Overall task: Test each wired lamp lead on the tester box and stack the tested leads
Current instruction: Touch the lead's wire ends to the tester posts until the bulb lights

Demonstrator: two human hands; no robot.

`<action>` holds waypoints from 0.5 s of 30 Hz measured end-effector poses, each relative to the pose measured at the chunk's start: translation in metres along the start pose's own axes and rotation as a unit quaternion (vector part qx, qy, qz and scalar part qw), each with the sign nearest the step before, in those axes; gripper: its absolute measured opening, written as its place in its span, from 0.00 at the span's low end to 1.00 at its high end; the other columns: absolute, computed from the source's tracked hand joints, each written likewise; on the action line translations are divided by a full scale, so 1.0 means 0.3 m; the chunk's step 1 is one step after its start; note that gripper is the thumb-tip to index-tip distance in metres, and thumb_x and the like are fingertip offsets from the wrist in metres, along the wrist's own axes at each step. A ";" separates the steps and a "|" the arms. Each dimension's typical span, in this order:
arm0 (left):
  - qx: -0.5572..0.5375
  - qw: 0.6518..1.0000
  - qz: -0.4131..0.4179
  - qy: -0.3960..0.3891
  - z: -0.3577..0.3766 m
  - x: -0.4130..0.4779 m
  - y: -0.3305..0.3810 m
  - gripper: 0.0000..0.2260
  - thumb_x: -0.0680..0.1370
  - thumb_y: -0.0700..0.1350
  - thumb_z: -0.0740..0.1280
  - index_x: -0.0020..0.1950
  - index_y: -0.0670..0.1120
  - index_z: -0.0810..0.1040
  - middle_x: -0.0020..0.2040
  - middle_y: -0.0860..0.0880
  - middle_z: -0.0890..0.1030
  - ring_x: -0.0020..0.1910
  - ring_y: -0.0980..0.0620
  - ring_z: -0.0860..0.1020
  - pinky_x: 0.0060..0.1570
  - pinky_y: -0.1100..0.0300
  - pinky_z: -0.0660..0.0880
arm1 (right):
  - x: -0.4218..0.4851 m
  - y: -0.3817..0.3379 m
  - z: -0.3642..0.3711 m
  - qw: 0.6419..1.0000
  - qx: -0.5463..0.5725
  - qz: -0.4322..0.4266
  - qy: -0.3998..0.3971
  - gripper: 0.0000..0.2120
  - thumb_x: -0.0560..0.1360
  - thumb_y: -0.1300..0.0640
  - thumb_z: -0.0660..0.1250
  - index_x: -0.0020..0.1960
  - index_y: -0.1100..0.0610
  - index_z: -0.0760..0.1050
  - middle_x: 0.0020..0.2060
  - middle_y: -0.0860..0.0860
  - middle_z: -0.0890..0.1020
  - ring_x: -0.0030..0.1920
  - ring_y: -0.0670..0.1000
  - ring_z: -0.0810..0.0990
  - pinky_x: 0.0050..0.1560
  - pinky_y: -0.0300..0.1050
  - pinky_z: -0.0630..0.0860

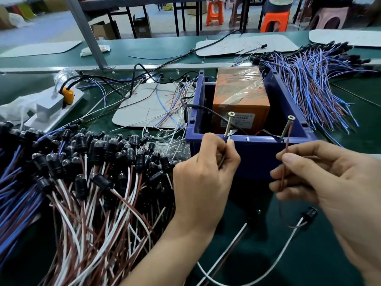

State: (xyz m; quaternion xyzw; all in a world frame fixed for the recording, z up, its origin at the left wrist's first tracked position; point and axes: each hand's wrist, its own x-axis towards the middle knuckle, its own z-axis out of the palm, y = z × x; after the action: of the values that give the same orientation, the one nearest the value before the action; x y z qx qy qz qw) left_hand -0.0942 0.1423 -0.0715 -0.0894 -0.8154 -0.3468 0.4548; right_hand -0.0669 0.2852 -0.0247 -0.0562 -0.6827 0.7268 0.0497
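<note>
A: Progress?
B: Mid-test: left hand (204, 178) pinches white wire (228, 139) on left screw (229, 123), right hand (321, 182) pinches brown wire (285, 162) at right screw (286, 126), tester box (257, 159) mid-frame. The pile (82, 172) lower left is likely untested; the bundle (309, 83) upper right is probably done.
A: Lit?
B: Can't tell. The lamp socket (309, 213) lower right is blurred.

I make out a blue square tester box (253, 153) of smooth matt plastic; its orange block (241, 96) under glossy, crinkled clear film; two threaded metal screws (229, 123) (287, 127), dull and brassy; the brown-and-white wired lamp lead (285, 150) sheathed in smooth plastic; heaped black lamp sockets (82, 144) glossy; the green bench mat (329, 261) matt.
</note>
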 end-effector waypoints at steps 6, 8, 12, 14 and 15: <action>-0.001 1.000 0.002 0.011 0.005 -0.007 -0.005 0.11 0.77 0.43 0.67 0.35 0.42 0.73 0.22 0.50 0.69 0.20 0.51 0.68 0.19 0.54 0.67 | 0.000 0.000 -0.001 1.000 0.002 0.001 -0.002 0.06 0.73 0.65 0.66 0.37 0.60 0.77 0.27 0.58 0.81 0.24 0.54 0.80 0.23 0.36 0.75; -0.006 1.000 0.000 0.011 0.005 -0.008 -0.005 0.11 0.77 0.42 0.67 0.35 0.42 0.73 0.23 0.50 0.70 0.20 0.51 0.68 0.20 0.53 0.67 | 0.000 -0.001 0.000 1.000 0.003 0.002 -0.003 0.06 0.73 0.65 0.66 0.37 0.60 0.77 0.27 0.58 0.81 0.24 0.54 0.80 0.23 0.36 0.75; -0.017 1.000 -0.012 0.011 0.006 -0.010 -0.006 0.11 0.77 0.43 0.66 0.36 0.42 0.73 0.23 0.50 0.71 0.20 0.50 0.69 0.20 0.53 0.68 | 0.000 -0.003 0.000 1.000 0.003 0.001 -0.002 0.07 0.73 0.65 0.66 0.37 0.60 0.78 0.27 0.58 0.81 0.24 0.53 0.80 0.23 0.36 0.75; -0.020 1.000 -0.013 0.012 0.007 -0.011 -0.007 0.11 0.77 0.43 0.66 0.36 0.41 0.73 0.23 0.50 0.71 0.20 0.50 0.70 0.20 0.53 0.68 | 0.001 -0.002 -0.001 1.000 0.003 0.000 -0.002 0.07 0.73 0.65 0.66 0.37 0.60 0.78 0.27 0.58 0.81 0.24 0.53 0.80 0.23 0.36 0.75; -0.020 1.000 -0.012 0.012 0.007 -0.012 -0.008 0.11 0.77 0.42 0.67 0.36 0.41 0.73 0.23 0.50 0.71 0.20 0.50 0.70 0.20 0.53 0.68 | 0.001 -0.001 -0.002 1.000 0.002 0.001 -0.002 0.07 0.73 0.65 0.66 0.37 0.60 0.78 0.27 0.58 0.81 0.24 0.53 0.80 0.23 0.36 0.75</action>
State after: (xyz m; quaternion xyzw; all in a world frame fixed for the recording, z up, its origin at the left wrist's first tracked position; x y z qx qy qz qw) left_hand -0.0948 0.1426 -0.0762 -0.0846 -0.8038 -0.3692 0.4587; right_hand -0.0671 0.2857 -0.0244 -0.0549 -0.6813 0.7284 0.0478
